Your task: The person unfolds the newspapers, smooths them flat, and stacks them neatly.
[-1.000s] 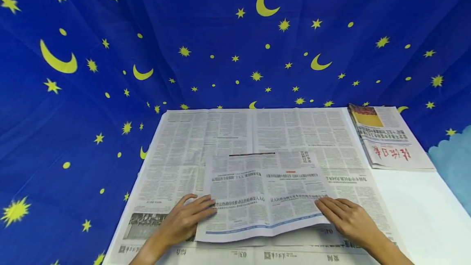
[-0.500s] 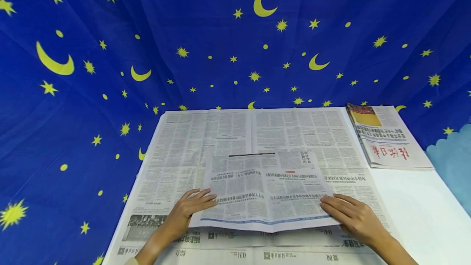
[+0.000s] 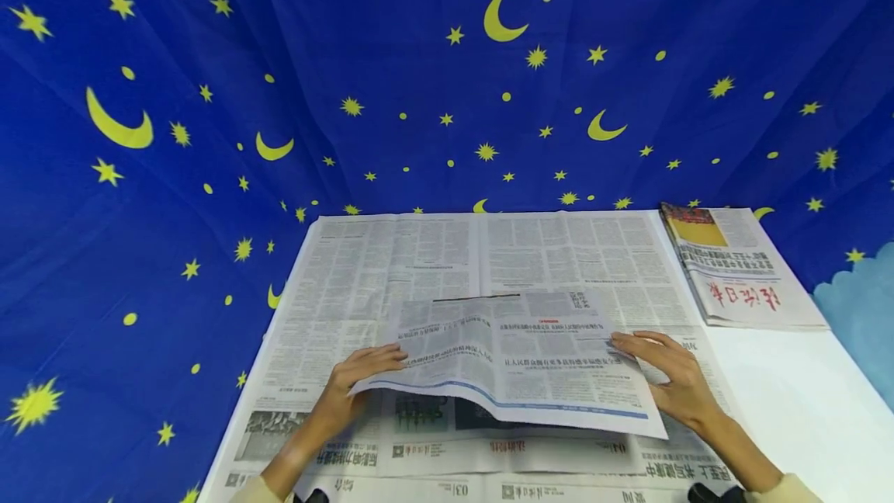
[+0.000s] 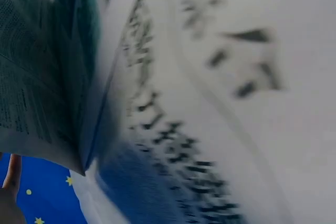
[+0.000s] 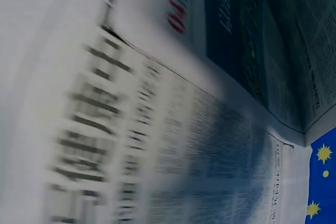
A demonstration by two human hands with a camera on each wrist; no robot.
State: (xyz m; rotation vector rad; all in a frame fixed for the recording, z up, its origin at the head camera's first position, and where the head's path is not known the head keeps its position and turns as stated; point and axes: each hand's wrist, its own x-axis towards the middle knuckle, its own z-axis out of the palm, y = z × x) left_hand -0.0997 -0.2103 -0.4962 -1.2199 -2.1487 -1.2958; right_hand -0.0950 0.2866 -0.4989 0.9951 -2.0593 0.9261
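A folded newspaper [image 3: 552, 379] lies in the middle of the head view on a larger spread of newspaper [image 3: 335, 278]. Its near edge, with a blue stripe, is lifted and bowed, baring printed pages beneath. My left hand [image 3: 352, 386] holds the left side, fingers over the top and thumb hidden. On the right side my right hand [image 3: 673, 379] holds the edge, fingertips on top, thumb side by the margin. In the left wrist view the raised page [image 4: 31, 77] stands above a blurred page, with part of a hand [image 4: 11, 192] at lower left. The right wrist view shows the page's underside [image 5: 310, 30].
A folded stack of newspapers [image 3: 747, 270] lies at the back right of the white table [image 3: 782, 386]. A blue cloth [image 3: 391, 45] with yellow moons and stars hangs behind and to the left. A light blue cloud shape [image 3: 859, 309] shows at the right.
The near edge of the folded newspaper has risen and moved away from me, more so at the left, uncovering pictures below. Both hands have moved slightly farther forward with it.
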